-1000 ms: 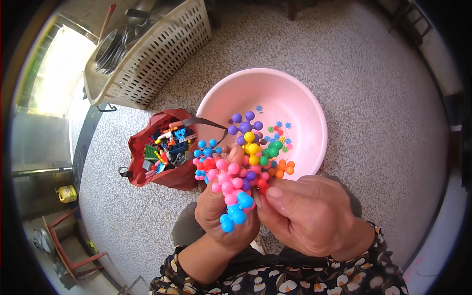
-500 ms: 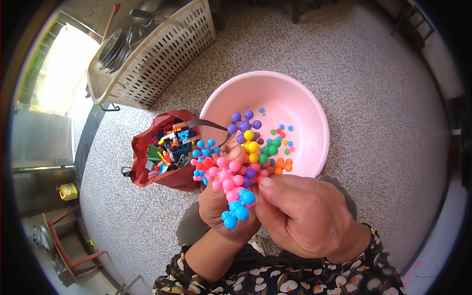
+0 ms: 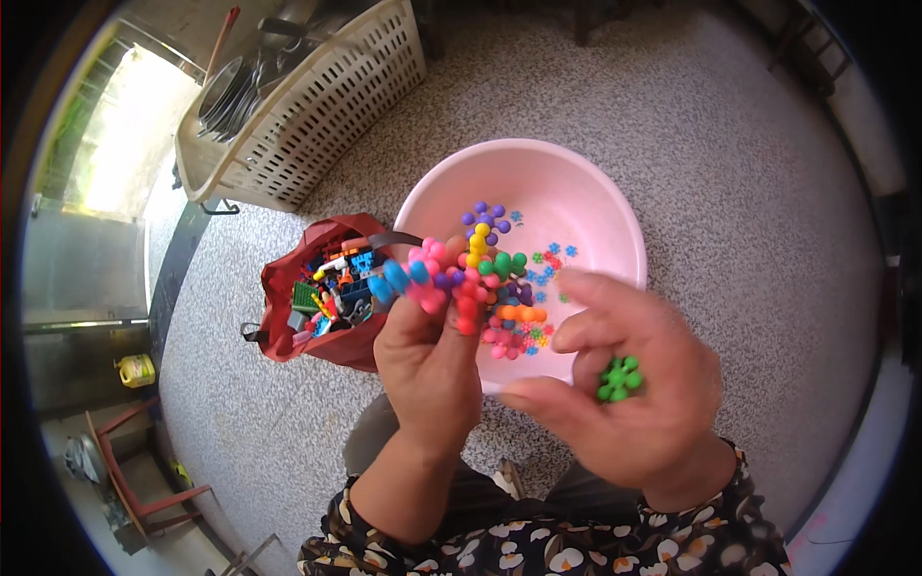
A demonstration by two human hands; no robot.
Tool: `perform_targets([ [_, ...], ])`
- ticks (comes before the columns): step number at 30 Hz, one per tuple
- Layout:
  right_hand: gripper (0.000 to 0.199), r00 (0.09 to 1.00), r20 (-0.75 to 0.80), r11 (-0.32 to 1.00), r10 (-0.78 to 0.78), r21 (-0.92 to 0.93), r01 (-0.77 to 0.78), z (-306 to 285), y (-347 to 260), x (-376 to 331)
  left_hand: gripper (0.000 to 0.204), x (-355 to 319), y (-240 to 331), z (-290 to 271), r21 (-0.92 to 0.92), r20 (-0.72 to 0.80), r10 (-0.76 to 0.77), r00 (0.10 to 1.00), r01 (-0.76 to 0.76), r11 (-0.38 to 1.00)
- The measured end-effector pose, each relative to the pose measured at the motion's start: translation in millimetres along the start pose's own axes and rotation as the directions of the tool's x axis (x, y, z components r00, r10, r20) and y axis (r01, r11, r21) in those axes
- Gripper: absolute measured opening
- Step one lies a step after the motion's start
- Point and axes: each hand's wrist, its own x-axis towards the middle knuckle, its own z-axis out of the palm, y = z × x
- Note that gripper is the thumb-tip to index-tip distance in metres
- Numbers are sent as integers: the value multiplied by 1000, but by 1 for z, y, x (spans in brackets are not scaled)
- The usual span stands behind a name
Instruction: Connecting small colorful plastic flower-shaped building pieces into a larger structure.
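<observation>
One many-coloured cluster (image 3: 471, 278) of knobbed plastic pieces sits pinched between the thumb and fingers of my left hand (image 3: 424, 360), raised before the left edge of the pink basin (image 3: 595, 197). My right hand (image 3: 653, 394) is just beside it, thumb and forefinger spread apart, while its lower fingers curl and hold a bright green piece (image 3: 618, 380) against the palm. Inside the basin, small pieces (image 3: 545, 276) in blue, green, red, pink and orange lie scattered over the bottom, and the smooth wall around them shows bare. Just left of the basin, the red bag (image 3: 355, 338) stands open, heaped with mixed toy parts (image 3: 331, 288) in green, blue, yellow, white and orange. Farther off at the upper left, a cream slotted crate (image 3: 322, 125) holds metal ware (image 3: 229, 96), too dim for me to name.

The cluster I grip is made of round balls on short stems: purple at the top, yellow under it, green to the right, orange jutting out lower on that side, red by my thumb, pink and blue reaching left, partly blurred. Around all this spreads a speckled floor (image 3: 749, 240), with a yellow bottle (image 3: 135, 371) at the far left
</observation>
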Motion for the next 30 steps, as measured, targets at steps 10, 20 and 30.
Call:
perform_targets([
  [10,28,745,115,386,657,797,-464,-26,51,3,44,-10,28,-3,-296,280,-559,781,624,723],
  [20,23,827,67,504,558,764,-402,-16,41,2,48,-10,25,-19,-345,493,-556,669,737,581],
  [30,19,911,-37,729,410,613,-303,-15,44,-4,55,-7,39,-12,-449,519,-454,724,683,577],
])
